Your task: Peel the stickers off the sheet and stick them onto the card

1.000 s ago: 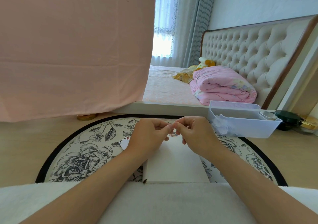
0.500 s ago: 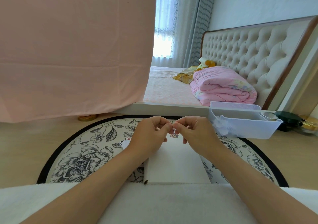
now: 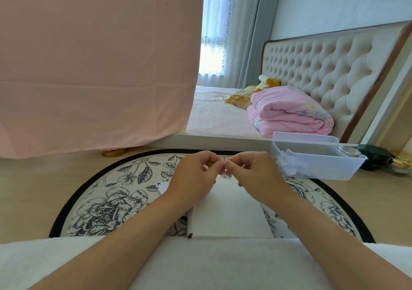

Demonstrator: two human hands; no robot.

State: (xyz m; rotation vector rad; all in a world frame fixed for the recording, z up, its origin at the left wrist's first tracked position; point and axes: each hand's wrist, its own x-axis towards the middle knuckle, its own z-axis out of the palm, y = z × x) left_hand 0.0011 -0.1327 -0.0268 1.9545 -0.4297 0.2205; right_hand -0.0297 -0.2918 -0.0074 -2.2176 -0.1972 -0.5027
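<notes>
Seen from a head-worn camera, two bare forearms reached forward over a round floral mat with a black rim. The left hand and right hand met fingertip to fingertip above the far edge of a white card, which lay flat on the mat just in front of the person. Both hands had their fingers curled, thumb and forefinger pinching a tiny sticker between them; it was too small to make out in detail. A scrap of sticker sheet lay on the mat to the left, partly hidden under the left hand. To the far right stood a translucent plastic bin. Beyond it was a bed with a folded pink quilt, and a pink cloth hung at far left.
</notes>
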